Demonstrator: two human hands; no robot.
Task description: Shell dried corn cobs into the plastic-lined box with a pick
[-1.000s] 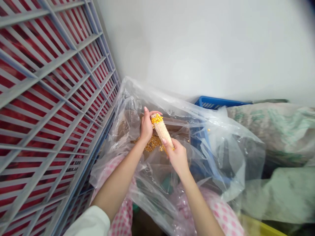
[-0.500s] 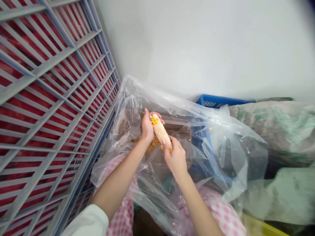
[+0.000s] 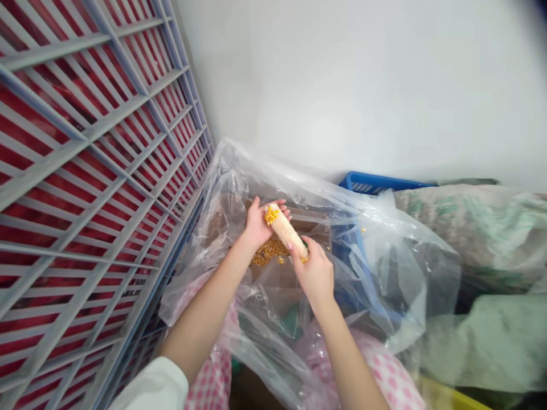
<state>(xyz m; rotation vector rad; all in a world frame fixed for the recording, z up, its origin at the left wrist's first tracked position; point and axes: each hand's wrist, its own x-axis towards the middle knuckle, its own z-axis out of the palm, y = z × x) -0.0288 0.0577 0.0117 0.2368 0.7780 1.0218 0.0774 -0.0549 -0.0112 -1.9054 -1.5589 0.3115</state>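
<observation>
A corn cob [image 3: 287, 231], mostly stripped to its pale core, slants over a clear plastic sheet. Yellow kernels [image 3: 271, 215] remain in a patch at its far end. My right hand [image 3: 315, 270] is closed around the near end of the cob. Palm up, my left hand [image 3: 258, 224] lies behind and under the far end, its fingers stretched out and apart; whether the palm touches the cob is hard to see. Loose corn kernels [image 3: 268, 253] lie in a heap below the hands, partly hidden by the left wrist and the cob.
Clear plastic sheeting [image 3: 231, 165] spreads around the kernels and over my knees. A tall grey slatted crate [image 3: 85, 139] with red behind it stands at left. A blue crate [image 3: 384, 183] and a printed woven sack [image 3: 474, 219] are at right, before a white wall [image 3: 342, 85].
My left fingers have opened away from the cob, showing more of its far end. The right hand and cob have shifted slightly right and down in view, along with a small camera tilt.
</observation>
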